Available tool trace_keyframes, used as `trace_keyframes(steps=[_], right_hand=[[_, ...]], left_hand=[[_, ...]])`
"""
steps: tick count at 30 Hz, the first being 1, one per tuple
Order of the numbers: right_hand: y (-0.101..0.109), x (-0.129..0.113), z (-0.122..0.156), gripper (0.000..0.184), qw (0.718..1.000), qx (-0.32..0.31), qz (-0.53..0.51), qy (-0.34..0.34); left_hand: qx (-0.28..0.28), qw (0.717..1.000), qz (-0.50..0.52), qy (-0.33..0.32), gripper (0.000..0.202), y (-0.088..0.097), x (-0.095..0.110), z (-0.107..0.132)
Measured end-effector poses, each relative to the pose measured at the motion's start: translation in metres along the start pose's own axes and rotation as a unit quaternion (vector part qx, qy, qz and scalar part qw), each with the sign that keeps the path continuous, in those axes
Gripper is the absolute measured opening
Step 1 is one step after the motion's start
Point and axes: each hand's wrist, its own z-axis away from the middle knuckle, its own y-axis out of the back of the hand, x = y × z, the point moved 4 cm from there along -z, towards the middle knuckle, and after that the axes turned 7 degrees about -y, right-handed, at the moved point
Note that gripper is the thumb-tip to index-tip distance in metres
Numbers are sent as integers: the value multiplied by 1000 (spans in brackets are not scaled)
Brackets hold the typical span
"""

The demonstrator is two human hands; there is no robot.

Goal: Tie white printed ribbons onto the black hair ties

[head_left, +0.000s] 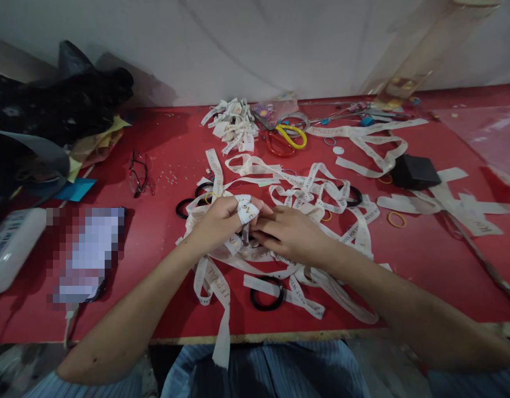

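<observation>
My left hand (pixel 222 216) is closed on a white printed ribbon (pixel 247 209), which wraps over its fingers near the middle of the table. Against it, my right hand (pixel 288 232) has its fingers bent inward at the same ribbon; its fingertips are partly hidden. Around and under both hands lies a tangle of white ribbons (pixel 316 190) with lettering. Black hair ties lie among them, one black hair tie (pixel 267 294) in front of my hands. One ribbon end (pixel 221 342) hangs over the table's front edge.
Red- and yellow-handled scissors (pixel 285 141) lie behind, beside a bunch of ribbon bows (pixel 236 124). A black block (pixel 415 171) sits at right. Eyeglasses (pixel 137 174), a phone (pixel 91 251) with a cable and a black bag (pixel 84 99) are at left.
</observation>
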Motion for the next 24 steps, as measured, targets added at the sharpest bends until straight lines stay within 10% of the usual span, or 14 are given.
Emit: trace_keyframes(steps=[24], right_hand=[[2,-1,-1,21,1000,-1,0,-3]], left_hand=[[-2,1000,-16,-14,26,1,1,0]])
